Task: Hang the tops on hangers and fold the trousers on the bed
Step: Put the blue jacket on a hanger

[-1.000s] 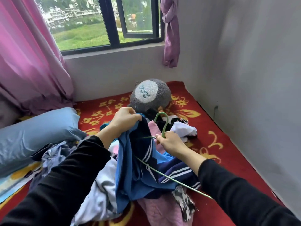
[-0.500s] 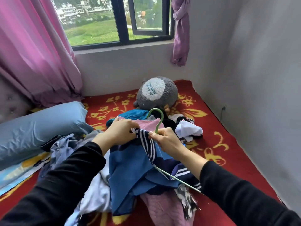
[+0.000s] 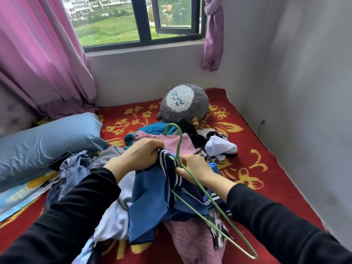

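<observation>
Right, your left hand (image 3: 142, 156) curls tight round the striped collar of the blue top (image 3: 150, 197), your right hand (image 3: 198, 168) pinches collar and green wire hanger (image 3: 179, 144) together; its hook stands up between your fingers, the top drapes below them onto the clothes pile (image 3: 116, 212).

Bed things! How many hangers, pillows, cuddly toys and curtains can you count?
Hangers: 1, the green hanger, in the right hand
Pillows: 1, the blue pillow
Cuddly toys: 1, the grey plush toy
Curtains: 2, the pink curtain and the purple curtain
Total: 5
The clothes heap, with the blue top in the left hand, is too tangled to count.
</observation>
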